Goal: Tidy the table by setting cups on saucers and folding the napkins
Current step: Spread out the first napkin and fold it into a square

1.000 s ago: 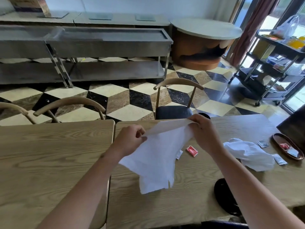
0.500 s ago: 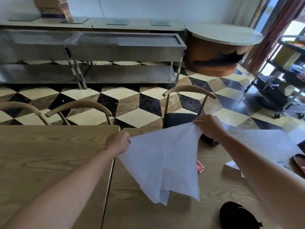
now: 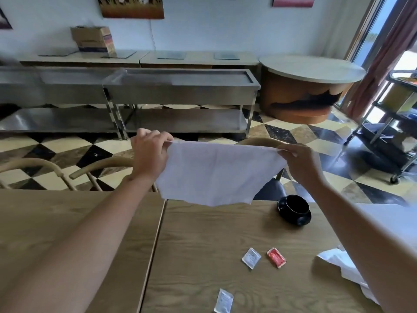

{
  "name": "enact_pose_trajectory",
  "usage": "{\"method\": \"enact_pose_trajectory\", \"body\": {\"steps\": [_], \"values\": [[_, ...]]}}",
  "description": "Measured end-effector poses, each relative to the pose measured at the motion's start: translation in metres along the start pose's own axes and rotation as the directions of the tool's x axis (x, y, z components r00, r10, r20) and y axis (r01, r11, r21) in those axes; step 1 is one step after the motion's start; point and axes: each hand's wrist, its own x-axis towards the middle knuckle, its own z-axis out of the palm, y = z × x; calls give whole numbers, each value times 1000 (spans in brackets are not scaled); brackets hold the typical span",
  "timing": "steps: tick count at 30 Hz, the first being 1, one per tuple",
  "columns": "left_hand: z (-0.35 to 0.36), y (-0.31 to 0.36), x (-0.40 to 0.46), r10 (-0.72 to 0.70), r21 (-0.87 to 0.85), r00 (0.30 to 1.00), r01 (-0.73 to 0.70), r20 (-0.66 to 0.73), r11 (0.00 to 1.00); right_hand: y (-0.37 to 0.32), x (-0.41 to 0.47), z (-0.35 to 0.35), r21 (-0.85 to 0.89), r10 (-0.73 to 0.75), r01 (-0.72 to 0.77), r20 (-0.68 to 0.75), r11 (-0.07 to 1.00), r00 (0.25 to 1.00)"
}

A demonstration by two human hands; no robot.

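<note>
A white napkin [image 3: 216,172] hangs spread in the air above the far edge of the wooden table [image 3: 203,249]. My left hand [image 3: 150,154] pinches its upper left corner and my right hand [image 3: 300,162] pinches its upper right corner, stretching the top edge taut. A black cup [image 3: 296,205] stands on a black saucer [image 3: 303,219] at the far side of the table, right of the napkin. A second white napkin [image 3: 343,267] lies crumpled at the right, partly hidden behind my right forearm.
Two white sachets [image 3: 251,258] [image 3: 223,301] and a red sachet [image 3: 276,257] lie on the table. A second table [image 3: 56,222] adjoins on the left. Wooden chairs [image 3: 101,168] stand behind the tables, steel counters [image 3: 180,91] beyond them, and a trolley [image 3: 392,132] at the right.
Both hands have lifted the napkin higher and pulled its top edge out straight. The camera has tilted up, so the cup on its saucer and the sachets now show below the cloth.
</note>
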Motion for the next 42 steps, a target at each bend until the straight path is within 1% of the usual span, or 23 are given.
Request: {"method": "enact_pose_trajectory", "body": {"steps": [2,7,9,12,14,16,17,19,20,22,23,25,27,29,31,33,34,36,37,38,40,41,42], "values": [[1,-8,-24,26,2,999,-26,29,1000,13,-20,6,-28,-4,4,33,1000,999],[11,-33,-134,55,-5,991,-55,121,998,52,-104,23,-36,29,-21,235,999,972],[21,-40,-193,38,-50,981,-29,191,998,74,-149,33,-121,30,8,312,993,949],[34,-46,-273,-11,-117,954,48,300,992,103,-208,47,-297,103,60,503,953,858],[39,-44,-315,15,-104,920,29,393,994,121,-240,59,-383,152,133,626,914,765],[42,-42,-351,31,-99,857,24,515,995,136,-269,71,-440,237,150,706,886,668],[42,-41,-367,10,-69,809,37,588,997,141,-283,76,-460,284,129,720,879,634],[41,-42,-397,-70,41,645,59,761,997,149,-309,83,-492,372,53,720,869,586],[40,-45,-413,-87,86,571,29,816,996,153,-321,85,-509,413,14,716,861,563],[33,-47,-439,-101,97,446,32,889,995,158,-343,86,-546,489,-47,704,836,515],[30,-46,-448,-120,106,398,58,909,993,159,-352,86,-560,517,-73,698,825,495],[24,-43,-459,-134,111,338,85,932,990,161,-366,85,-571,550,-110,694,814,465],[20,-42,-459,-146,112,296,130,944,985,159,-372,83,-572,576,-162,683,804,450],[18,-43,-446,-181,108,293,249,939,962,152,-368,80,-551,599,-252,653,795,463],[19,-44,-422,-228,81,332,403,915,912,146,-356,78,-483,644,-426,569,765,512],[24,-49,-394,-307,44,367,576,878,816,139,-336,78,-404,704,-579,460,708,541],[28,-53,-379,-355,31,368,656,859,754,137,-324,79,-367,717,-619,420,695,556],[38,-62,-351,-409,-2,365,748,837,664,135,-301,80,-243,727,-697,381,675,571],[45,-68,-337,-423,-16,348,787,836,616,135,-291,81,-167,730,-733,374,659,571],[54,-75,-324,-442,-22,310,837,842,546,136,-280,83,-108,731,-757,375,645,570],[72,-85,-301,-481,-27,212,931,851,364,140,-256,87,-34,722,-776,396,630,568],[82,-88,-292,-503,-32,180,957,846,288,144,-242,91,5,713,-784,411,621,568],[90,-91,-284,-527,-55,173,971,832,233,148,-228,96,32,711,-795,427,606,559]]}}
